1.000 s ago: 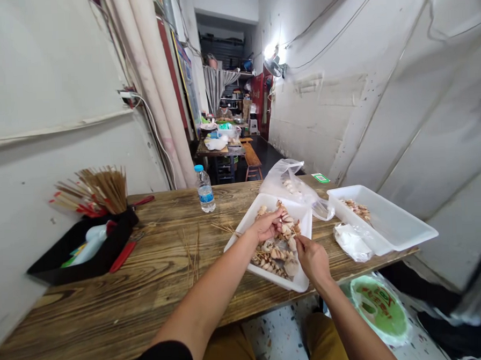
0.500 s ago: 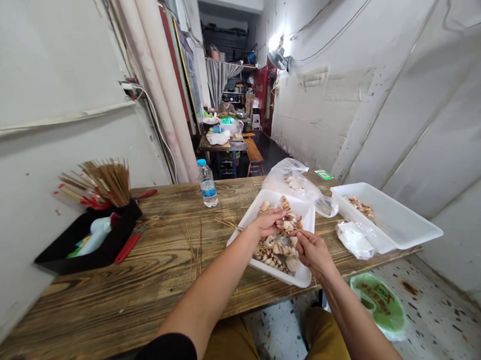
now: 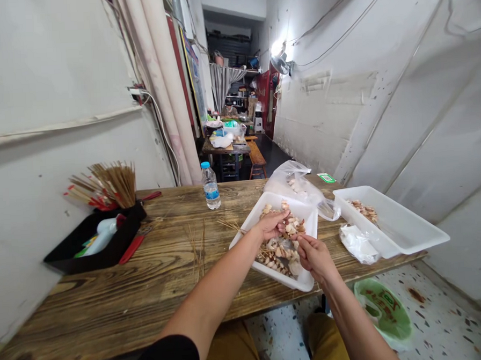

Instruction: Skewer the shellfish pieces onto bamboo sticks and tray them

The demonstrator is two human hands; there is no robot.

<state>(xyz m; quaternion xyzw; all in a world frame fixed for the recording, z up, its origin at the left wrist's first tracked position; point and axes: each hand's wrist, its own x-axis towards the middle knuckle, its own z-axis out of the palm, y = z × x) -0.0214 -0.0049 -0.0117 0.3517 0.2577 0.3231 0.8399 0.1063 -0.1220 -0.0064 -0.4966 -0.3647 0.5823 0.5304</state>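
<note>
Both hands work over a white tray (image 3: 306, 280) of pale meat pieces (image 3: 282, 250) at the front of a wooden table (image 3: 149, 276). My left hand (image 3: 272, 224) is curled over the pile, fingers pinched on a piece of meat. My right hand (image 3: 314, 254) is closed close beside it, gripping what looks like a thin skewer, though its fingers hide most of it. Loose bamboo skewers (image 3: 197, 244) lie on the wood left of the tray.
A second white tray (image 3: 404, 230) with a few pieces stands at the right edge, clear plastic bags (image 3: 295, 182) beside it. A water bottle (image 3: 210, 186), a black bin (image 3: 96, 244) with upright sticks (image 3: 109, 184), and a green-lined bag (image 3: 382, 309) on the floor.
The view has shifted slightly. Both hands stay over the tray; my right hand has edged up toward my left hand.
</note>
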